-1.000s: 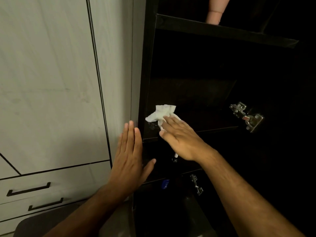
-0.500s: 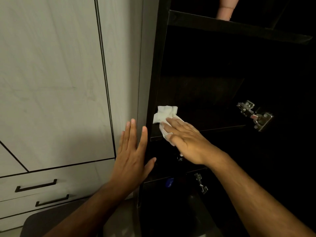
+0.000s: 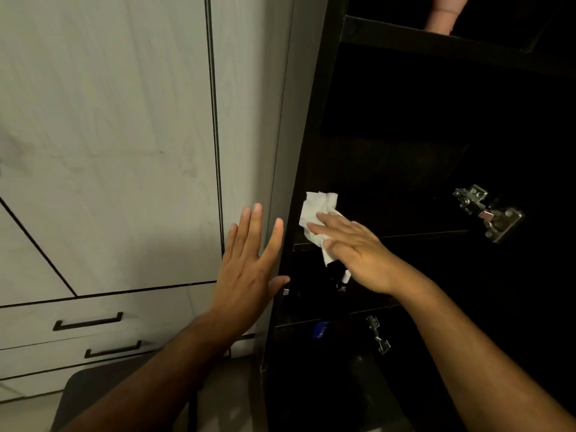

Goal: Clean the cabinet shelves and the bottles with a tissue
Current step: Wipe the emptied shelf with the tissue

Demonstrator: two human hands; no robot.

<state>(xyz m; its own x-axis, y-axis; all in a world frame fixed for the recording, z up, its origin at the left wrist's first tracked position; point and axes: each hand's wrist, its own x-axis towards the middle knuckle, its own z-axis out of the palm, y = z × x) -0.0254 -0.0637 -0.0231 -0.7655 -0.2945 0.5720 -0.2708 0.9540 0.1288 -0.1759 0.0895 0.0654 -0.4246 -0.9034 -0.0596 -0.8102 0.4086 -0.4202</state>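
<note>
A crumpled white tissue [image 3: 318,210] lies on the dark middle shelf [image 3: 420,233] at its front left corner. My right hand [image 3: 352,247] presses flat on the tissue, fingers pointing left. My left hand [image 3: 249,269] rests flat with fingers spread on the cabinet's left side panel [image 3: 290,120], holding nothing. A pinkish bottle [image 3: 442,14] stands on the upper shelf [image 3: 436,42], cut off by the top edge. Below, a small blue-labelled item [image 3: 319,330] shows dimly on a lower shelf.
Metal door hinges sit at the right [image 3: 489,213] and lower centre [image 3: 378,335]. Pale wood-grain doors [image 3: 109,135] and two drawers with dark handles [image 3: 87,322] fill the left. A dark stool [image 3: 93,391] is at bottom left. The cabinet interior is very dark.
The view has shifted so the cabinet sits further right. My right hand has slid slightly left and forward with the tissue along the shelf's front corner. My left hand stays flat on the side panel.
</note>
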